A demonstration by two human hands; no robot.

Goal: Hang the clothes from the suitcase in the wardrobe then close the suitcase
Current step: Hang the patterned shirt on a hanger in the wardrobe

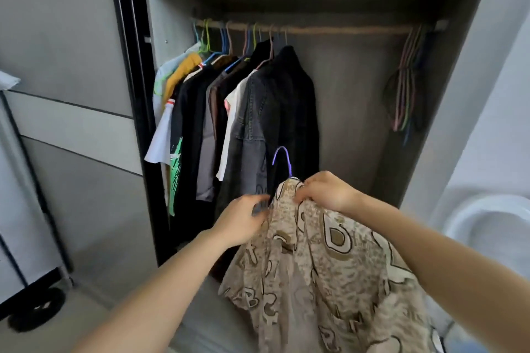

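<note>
One shirt [329,266], beige, printed with large outlined letters, thin and limp. It is draped on a purple hanger [282,160] whose hook stands free above the collar, and held low before the open wardrobe [358,123], well below the rail [329,29].

- Right hand [324,192]: curled, pinching cloth at the collar beside the hook.
- Left hand [243,218]: curled on the other shoulder, somewhat blurred. Both are probably seating the shirt so it won't slip when lifted.
- Hung clothes [272,100]: crowded at the rail's left end, with bare rail to their right.
- Spare hangers [407,77]: bunched at the far right.
- Suitcase: not in view.
</note>
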